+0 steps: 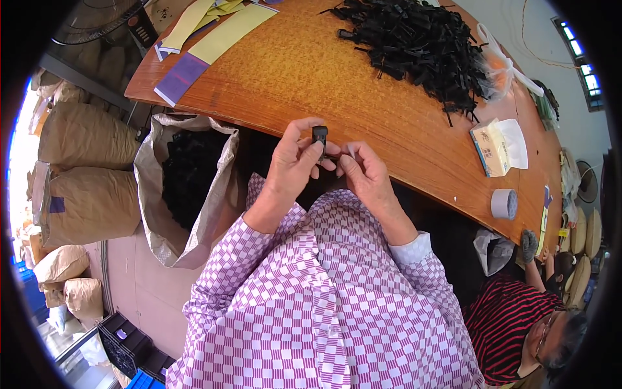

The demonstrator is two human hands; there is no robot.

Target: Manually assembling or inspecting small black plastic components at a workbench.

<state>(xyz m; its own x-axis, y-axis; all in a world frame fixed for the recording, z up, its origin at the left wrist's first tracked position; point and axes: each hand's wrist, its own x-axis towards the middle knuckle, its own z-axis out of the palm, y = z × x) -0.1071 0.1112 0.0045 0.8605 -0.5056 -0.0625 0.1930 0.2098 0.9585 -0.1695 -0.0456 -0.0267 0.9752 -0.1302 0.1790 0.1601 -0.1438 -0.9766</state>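
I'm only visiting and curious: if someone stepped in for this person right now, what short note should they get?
Left hand: pinches a small black part at the table edge.
Right hand: fingers closed beside that part; a small pale bit shows at the fingertips, too small to identify.
Pile of black parts: far side of the wooden table.
Open sack on the person's left holds more black pieces.
Done: one part in hand. Left: the large pile remains on the table.

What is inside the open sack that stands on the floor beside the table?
The sack holds a heap of small black parts, visible through its open mouth. How deep the heap goes cannot be seen, because the sack's wall covers the lower part.
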